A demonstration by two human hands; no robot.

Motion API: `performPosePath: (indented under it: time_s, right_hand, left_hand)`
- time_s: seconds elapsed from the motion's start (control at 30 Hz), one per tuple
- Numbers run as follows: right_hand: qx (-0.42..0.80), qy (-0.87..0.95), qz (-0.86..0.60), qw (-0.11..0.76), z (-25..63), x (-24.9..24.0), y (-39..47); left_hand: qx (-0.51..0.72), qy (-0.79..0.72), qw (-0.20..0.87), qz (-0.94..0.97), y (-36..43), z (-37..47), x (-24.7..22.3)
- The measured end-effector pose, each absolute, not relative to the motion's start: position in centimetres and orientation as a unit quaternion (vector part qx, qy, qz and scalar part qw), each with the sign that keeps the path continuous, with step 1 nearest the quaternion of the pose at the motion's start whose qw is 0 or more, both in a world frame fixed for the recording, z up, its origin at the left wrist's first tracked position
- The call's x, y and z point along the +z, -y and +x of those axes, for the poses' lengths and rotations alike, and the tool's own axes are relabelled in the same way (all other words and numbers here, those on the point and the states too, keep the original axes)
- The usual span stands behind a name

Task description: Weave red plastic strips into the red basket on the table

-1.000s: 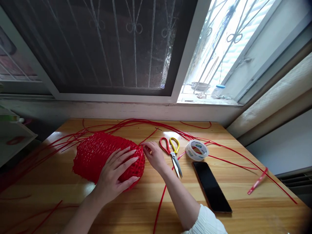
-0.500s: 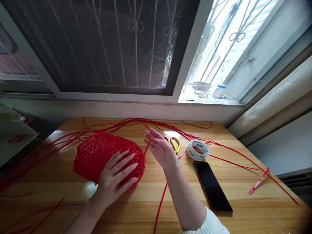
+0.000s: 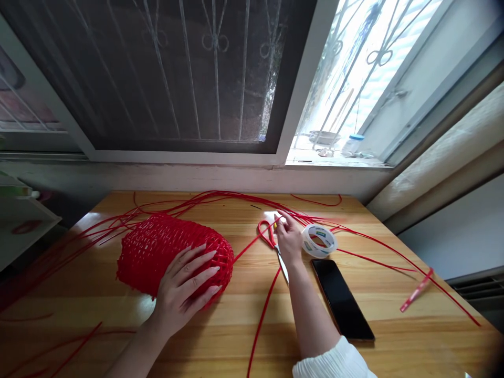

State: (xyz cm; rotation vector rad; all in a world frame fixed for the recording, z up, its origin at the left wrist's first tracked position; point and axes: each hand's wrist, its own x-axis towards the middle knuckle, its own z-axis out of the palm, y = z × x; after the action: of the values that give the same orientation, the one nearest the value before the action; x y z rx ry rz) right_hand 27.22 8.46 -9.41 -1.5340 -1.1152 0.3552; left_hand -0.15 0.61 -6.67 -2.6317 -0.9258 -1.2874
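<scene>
My left hand lies spread on the red woven piece, fingers apart over its right end. From that end a red strand runs up and right to my right hand, whose fingers are pinched on it. Scissors with a red handle lie beside my right hand, blades pointing toward the front; the hand covers most of their yellow handle. A roll of clear tape stands close to the right of my right hand.
A black phone lies beside my right forearm. Long red strands cross the back of the wooden table. At the right is a small red-and-clear strip. Behind the table is a window.
My right hand has moved right, away from the woven piece, drawing the strand out straighter; it now covers the yellow scissor handle and leaves the red one in view. My left hand stays in place.
</scene>
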Motion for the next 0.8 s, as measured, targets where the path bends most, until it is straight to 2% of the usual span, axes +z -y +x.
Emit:
performPosePath:
  time_s: [0.13,0.33,0.63,0.8]
  right_hand:
    - [0.17,0.492,-0.663,0.538,26.5,-8.7,-7.4]
    - [0.17,0.509,-0.465,0.704,23.6,-5.1,-2.4]
    - [0.063,0.706,-0.29,0.643,21.4,-6.6,4.5]
    - [-0.02,0.79,-0.236,0.565,21.1,-6.1,6.2]
  left_hand:
    - [-0.422,0.304,0.029,-0.854,-0.8,-0.2,-6.8]
    - [-0.4,0.305,0.037,-0.864,-1.0,-0.3,-6.5]
    - [-0.463,0.385,-0.061,-0.796,-1.0,0.7,-4.4]
    - [-0.427,0.447,-0.122,-0.777,-1.4,1.9,-2.7]
